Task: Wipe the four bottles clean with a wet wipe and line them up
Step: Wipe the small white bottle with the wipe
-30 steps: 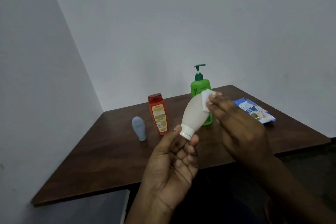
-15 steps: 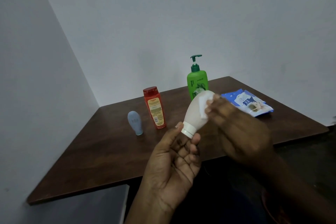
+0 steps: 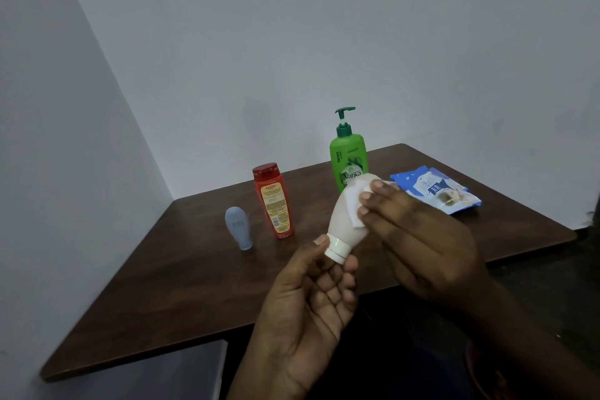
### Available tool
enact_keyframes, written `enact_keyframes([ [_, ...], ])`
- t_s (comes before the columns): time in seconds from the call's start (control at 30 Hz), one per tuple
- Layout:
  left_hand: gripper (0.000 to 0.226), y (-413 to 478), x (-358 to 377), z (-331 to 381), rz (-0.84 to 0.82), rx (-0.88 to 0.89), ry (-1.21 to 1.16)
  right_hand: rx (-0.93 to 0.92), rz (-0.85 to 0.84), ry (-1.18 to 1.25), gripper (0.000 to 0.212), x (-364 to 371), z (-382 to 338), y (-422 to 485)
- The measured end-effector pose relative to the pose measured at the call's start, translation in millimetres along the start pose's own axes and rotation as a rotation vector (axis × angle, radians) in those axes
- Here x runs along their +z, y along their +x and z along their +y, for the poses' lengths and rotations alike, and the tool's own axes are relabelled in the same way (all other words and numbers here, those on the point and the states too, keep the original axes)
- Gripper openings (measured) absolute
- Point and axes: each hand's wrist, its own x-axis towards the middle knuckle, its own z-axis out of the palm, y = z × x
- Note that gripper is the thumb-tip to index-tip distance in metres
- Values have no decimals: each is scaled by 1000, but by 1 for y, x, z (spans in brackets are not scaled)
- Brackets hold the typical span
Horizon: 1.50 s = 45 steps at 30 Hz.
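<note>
**Cream bottle held in the air and under the wipe**

A smooth, teardrop-shaped cream plastic bottle (image 3: 341, 224) is held above the near edge of the dark brown wooden table (image 3: 162, 269). It is tilted, with its ribbed white screw cap (image 3: 338, 248) pointing down towards the person.

The left hand (image 3: 311, 299) pinches that cap between thumb and forefinger, and its other fingers curl loosely below, palm up. The right hand (image 3: 418, 237) lays its nearly straight, closed-up fingers over a small folded white wet wipe (image 3: 352, 204) and presses it flat against the bottle's upper side. Its thumb is hidden.

Seen from the held bottle, three more bottles stand on the table:
- At 12 o'clock, a glossy green pump bottle (image 3: 349, 156) with a dark green dispenser.
- At 10 o'clock, a flat-sided red bottle (image 3: 274, 201) with a yellow label.
- At 9 o'clock, a small matte, rounded grey-blue bottle (image 3: 238, 227), narrow end down.

At 2 o'clock a crinkled blue and white wipes packet (image 3: 435, 188) lies flat.

That makes four bottles, one wipe, one packet and two hands.
</note>
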Motion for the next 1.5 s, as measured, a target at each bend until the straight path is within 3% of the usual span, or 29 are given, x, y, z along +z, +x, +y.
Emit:
enact_keyframes([
  [0.13, 43, 0, -1, 0, 6, 42, 35, 75, 49, -31, 38, -4, 6, 1],
  [0.27, 25, -1, 3, 1, -13, 86, 91, -76, -2, 37, 32, 5, -16, 1],
  [0.33, 30, -2, 2, 2, -14, 80, 100, -106, -31, 41, 34, 5, -9, 1],
  [0.5, 51, -3, -1, 4, -9, 40, 89, 141, 49, -45, 40, -2, 16, -4],
  [0.7, 47, 3, 2, 10, -123, -52, -36, -111, -33, 72, 33, 5, -12, 0],
  [0.9, 46, 5, -5, 13, -273, -211, -109, 110, 77, -41, 45, -1, 16, -3],
  [0.97, 55, 6, -6, 11, -324, -231, -139, 67, 79, -12, 40, 3, 5, -5],
  [1.07, 46, 10, -5, 8, -311, -229, -209, -85, 21, 82, 33, 10, -9, -7],
  [1.17, 56, 7, -2, 10, -276, -233, -225, -95, -7, 72, 33, 9, 0, -6],
  [1.27, 68, 4, -2, 10, -222, -221, -181, 67, 59, -3, 42, 1, 14, -2],
  [1.4, 113, 8, -1, 8, -155, -103, -95, 116, 98, -23, 44, 1, 4, -6],
  [1.43, 106, 8, 0, 8, -136, -50, -106, 93, 77, -7, 47, 3, -1, -7],
  [1.5, 62, 4, 4, 10, -108, 109, -120, 34, 30, 37, 50, 8, -6, -9],
])
